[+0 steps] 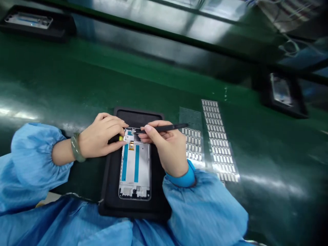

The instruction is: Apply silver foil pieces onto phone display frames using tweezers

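Note:
A smartphone frame point(130, 167) lies lengthwise in a black tray point(112, 191). It has a silver inner face with two blue strips, and an orange flex cable point(131, 146) near its upper part. My left hand point(106, 135) holds the frame's upper left edge, thumb and fingertips on it, with a small yellow piece point(121, 138) showing between them. In my right hand point(167, 147) is a pair of black tweezers point(170, 127), pinched between thumb and fingers. Their tips point at the frame's top end, beside a small blue patch point(130, 133). Whether the tips grip anything is too small to tell.
Two sheets of small silver stickers, a shorter sheet point(193, 136) and a longer sheet point(219, 140), lie right of the tray on the green table point(84, 82). More black trays with phone parts stand at far left point(60, 29) and far right point(294, 107). Cables point(292, 48) show at upper right.

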Demonstrator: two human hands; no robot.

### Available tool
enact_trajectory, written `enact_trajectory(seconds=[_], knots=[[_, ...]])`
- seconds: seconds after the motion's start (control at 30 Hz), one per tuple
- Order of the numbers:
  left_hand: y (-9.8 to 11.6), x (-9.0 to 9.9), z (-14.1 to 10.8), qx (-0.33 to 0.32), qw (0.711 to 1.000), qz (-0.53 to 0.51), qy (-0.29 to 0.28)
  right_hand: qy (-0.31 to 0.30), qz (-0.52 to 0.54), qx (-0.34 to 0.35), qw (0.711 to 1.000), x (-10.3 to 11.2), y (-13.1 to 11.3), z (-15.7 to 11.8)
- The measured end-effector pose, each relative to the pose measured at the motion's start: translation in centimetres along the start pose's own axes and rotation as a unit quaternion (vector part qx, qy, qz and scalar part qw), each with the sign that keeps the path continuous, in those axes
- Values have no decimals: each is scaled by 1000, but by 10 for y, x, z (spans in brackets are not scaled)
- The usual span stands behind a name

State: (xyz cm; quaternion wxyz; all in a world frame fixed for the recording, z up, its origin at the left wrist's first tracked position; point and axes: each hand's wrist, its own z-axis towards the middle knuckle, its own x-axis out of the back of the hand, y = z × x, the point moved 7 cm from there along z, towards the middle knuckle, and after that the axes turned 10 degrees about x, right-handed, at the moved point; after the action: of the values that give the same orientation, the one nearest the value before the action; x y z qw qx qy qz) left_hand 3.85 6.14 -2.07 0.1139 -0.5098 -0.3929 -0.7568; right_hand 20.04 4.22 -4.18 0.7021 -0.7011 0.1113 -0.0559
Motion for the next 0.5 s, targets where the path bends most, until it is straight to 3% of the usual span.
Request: enact_trajectory(seconds=[0.5], knots=[[6,-5,-4,54,998,-30,-21,-5,-141,0,990,5,-8,-5]])
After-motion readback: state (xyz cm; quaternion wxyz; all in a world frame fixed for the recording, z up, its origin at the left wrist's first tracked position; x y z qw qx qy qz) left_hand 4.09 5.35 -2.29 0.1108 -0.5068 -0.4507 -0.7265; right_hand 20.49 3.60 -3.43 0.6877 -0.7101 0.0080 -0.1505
